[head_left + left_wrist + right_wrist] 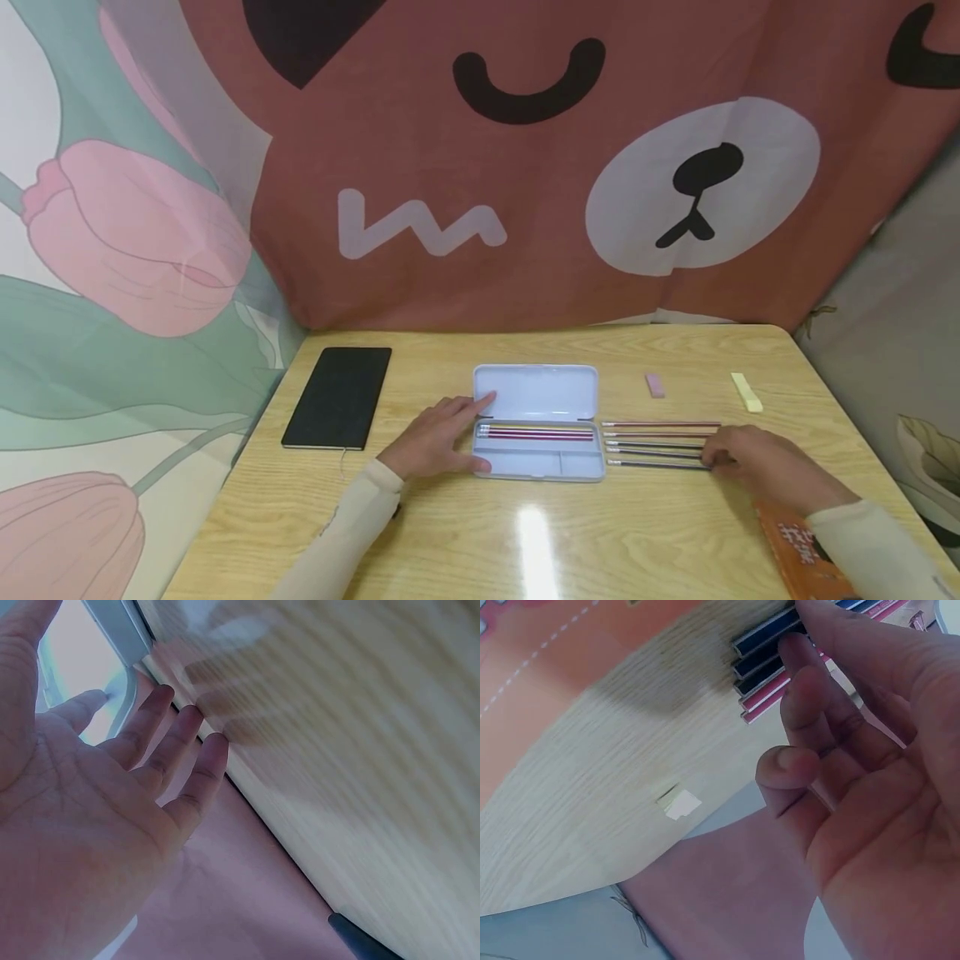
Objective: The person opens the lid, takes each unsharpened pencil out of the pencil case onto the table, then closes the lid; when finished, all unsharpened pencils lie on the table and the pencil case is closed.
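The left hand point(433, 443) lay against the left side of the pale pencil case point(522, 464), its grip wide, thumb at the near corner and a finger on the raised lid point(536, 392). The case was smooth and glossy, a rounded rectangle split into three compartments; slim pencils point(536, 433) lay lengthwise in the long rear one.

The right hand point(768, 468) was at the far-right ends of five loose pencils point(652, 445), slender, straight shafts, some dark blue and some red, side by side on the wood-grained table point(450, 533). Its fingers were bent and its grip narrow; whether it pinched a pencil I cannot tell.

Behind stood a small pink block point(655, 385) and a longer yellow one point(747, 392); a matte black notebook point(337, 397) lay left.
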The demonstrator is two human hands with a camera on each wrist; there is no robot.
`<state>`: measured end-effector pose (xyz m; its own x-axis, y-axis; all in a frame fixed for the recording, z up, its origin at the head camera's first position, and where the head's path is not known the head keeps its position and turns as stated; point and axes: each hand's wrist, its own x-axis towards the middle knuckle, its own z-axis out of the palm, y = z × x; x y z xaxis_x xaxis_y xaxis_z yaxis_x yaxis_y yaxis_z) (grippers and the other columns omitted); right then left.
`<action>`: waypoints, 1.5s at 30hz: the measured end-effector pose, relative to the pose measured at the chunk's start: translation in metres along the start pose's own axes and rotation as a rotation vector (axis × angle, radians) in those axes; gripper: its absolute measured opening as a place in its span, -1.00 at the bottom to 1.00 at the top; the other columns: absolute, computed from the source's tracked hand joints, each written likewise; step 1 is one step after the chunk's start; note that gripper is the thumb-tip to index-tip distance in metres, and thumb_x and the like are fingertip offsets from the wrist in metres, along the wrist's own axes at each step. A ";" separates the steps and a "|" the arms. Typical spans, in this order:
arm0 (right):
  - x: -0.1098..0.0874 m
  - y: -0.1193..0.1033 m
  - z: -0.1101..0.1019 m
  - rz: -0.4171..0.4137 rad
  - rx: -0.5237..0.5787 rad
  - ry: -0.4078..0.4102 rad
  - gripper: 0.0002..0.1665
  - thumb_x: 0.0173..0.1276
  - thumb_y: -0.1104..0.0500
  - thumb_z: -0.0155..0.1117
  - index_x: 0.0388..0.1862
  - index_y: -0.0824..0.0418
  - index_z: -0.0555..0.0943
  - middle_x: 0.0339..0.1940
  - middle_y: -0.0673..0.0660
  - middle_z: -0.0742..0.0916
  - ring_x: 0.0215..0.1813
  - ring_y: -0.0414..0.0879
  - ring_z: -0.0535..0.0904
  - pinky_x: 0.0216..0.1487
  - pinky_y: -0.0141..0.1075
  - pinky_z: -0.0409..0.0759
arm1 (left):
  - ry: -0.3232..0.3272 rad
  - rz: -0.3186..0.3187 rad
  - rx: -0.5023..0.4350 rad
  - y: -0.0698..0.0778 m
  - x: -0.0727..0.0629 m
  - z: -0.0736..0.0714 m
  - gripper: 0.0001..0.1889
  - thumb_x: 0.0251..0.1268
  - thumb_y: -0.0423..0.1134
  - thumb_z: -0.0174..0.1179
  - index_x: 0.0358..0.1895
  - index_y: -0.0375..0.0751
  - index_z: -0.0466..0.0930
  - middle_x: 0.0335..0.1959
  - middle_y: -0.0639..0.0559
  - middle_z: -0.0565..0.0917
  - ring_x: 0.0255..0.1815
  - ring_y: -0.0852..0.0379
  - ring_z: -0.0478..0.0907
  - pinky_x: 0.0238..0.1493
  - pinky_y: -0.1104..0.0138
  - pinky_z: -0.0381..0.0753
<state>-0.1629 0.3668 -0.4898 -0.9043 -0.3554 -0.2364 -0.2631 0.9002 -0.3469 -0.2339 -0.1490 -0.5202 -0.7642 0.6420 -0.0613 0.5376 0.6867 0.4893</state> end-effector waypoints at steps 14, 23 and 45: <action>0.031 -0.056 0.011 -0.190 -0.090 0.232 -0.91 0.46 0.10 0.59 -0.12 -0.03 0.83 -0.19 -0.20 0.80 -0.15 -0.24 0.76 -0.16 -0.20 0.76 | 0.002 0.009 0.001 -0.001 -0.001 0.000 0.19 0.28 0.31 0.54 0.85 0.16 0.02 0.68 -0.07 0.41 0.64 -0.13 0.38 0.60 -0.19 0.38; 0.068 -0.112 0.045 -0.398 -0.076 0.311 -0.68 0.54 0.08 0.53 0.18 0.13 0.80 0.08 -0.01 0.80 0.11 -0.08 0.72 0.14 -0.06 0.77 | -0.001 0.011 -0.001 -0.001 0.000 0.001 0.19 0.29 0.30 0.54 0.85 0.14 0.02 0.68 -0.09 0.41 0.64 -0.14 0.37 0.62 -0.18 0.37; 0.089 -0.137 0.051 -0.367 -0.003 0.227 -0.85 0.49 0.23 0.55 -0.10 0.02 0.73 -0.23 -0.18 0.65 -0.15 -0.24 0.51 -0.09 -0.22 0.60 | -0.012 -0.010 -0.001 0.002 0.000 -0.002 0.18 0.28 0.30 0.55 0.85 0.19 0.02 0.69 -0.07 0.40 0.63 -0.12 0.37 0.60 -0.16 0.39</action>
<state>-0.1901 0.1990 -0.5091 -0.8017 -0.5879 0.1080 -0.5815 0.7253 -0.3684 -0.2338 -0.1480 -0.5174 -0.7651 0.6392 -0.0770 0.5294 0.6927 0.4898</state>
